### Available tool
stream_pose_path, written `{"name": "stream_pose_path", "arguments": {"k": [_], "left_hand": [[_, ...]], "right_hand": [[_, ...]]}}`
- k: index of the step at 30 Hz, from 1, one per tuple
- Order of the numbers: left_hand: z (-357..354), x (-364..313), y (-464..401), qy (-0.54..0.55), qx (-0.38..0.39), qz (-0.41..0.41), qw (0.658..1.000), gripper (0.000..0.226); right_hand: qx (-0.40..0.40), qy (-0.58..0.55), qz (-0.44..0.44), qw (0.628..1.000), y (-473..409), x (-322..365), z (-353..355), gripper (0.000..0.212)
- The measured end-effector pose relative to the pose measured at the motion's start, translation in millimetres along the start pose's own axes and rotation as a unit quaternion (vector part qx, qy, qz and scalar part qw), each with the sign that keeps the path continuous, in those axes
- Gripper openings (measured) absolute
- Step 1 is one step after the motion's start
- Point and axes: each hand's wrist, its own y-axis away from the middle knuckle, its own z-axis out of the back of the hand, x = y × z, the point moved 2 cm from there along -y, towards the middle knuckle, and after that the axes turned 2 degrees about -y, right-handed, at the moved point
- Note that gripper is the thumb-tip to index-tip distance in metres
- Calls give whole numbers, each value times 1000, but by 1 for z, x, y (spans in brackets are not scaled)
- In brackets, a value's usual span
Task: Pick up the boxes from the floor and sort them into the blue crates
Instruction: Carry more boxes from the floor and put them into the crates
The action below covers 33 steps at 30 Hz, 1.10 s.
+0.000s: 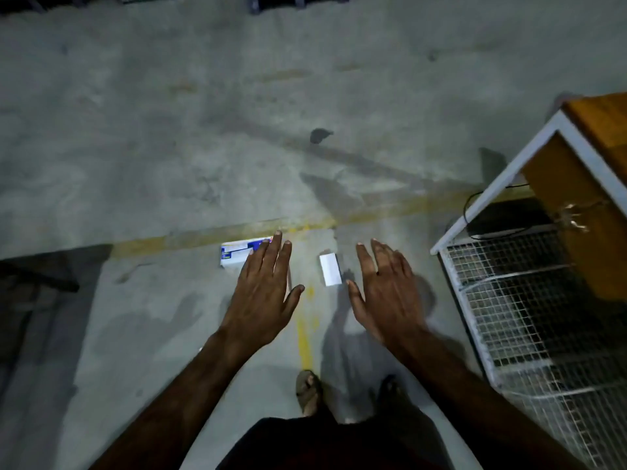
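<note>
White box: the small white box (330, 269) lies flat on the concrete floor (169, 130), between the two hands and a little ahead of them; its long axis runs away from the person, slightly tilted.
Blue-printed box: the white and blue box (237, 254) lies just beside the yellow floor line (190, 237), long axis across the view; the left fingers cover its right end.
Left hand: the left hand (263, 300) is spread wide, fingers straight, holding nothing; whether it touches the box I cannot tell.
Right hand: the right hand (385, 293) is also spread and empty, just right of the white box.
Key relation: each hand is nearer to its own box, so I judge each can take one.
Crates: no blue crate is visible; a wire mesh rack (529, 317) stands at the right.
</note>
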Motion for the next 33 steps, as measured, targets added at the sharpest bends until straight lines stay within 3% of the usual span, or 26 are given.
{"name": "stream_pose_path", "arguments": {"k": [12, 20, 27, 33], "left_hand": [[-69, 59, -56, 34, 66, 64, 995, 79], [-157, 105, -128, 53, 113, 120, 985, 83], [-312, 153, -193, 72, 167, 167, 969, 89], [-509, 201, -219, 106, 213, 183, 954, 93]], "right_hand": [[80, -14, 14, 997, -84, 35, -84, 66], [144, -59, -26, 987, -150, 14, -195, 76], [213, -61, -114, 968, -189, -9, -362, 82], [268, -58, -191, 942, -208, -36, -562, 88]]}}
